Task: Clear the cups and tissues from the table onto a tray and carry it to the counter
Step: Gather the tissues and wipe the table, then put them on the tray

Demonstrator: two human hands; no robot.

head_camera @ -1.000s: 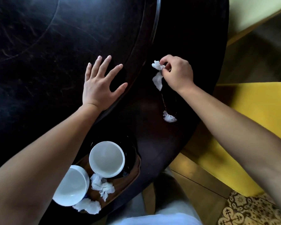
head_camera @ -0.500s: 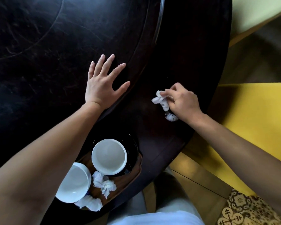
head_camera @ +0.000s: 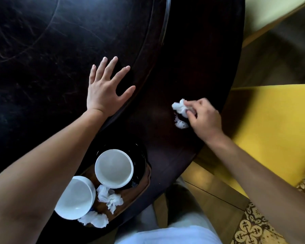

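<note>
Both forearms are bare from the frame edge to the wrist, with no sleeve, watch, bracelet or ring showing on either. The left hand (head_camera: 105, 93) has short, pale, unpainted nails visible on its fingertips. The right hand (head_camera: 203, 118) is blurred, so its nails cannot be made out. At the bottom of the view the person wears a white garment (head_camera: 167, 235) across the front, with light grey trousers (head_camera: 180, 205) just above it.

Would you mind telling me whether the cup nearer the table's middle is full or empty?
Empty: the cup stands upright, its bare white inside showing.
</note>
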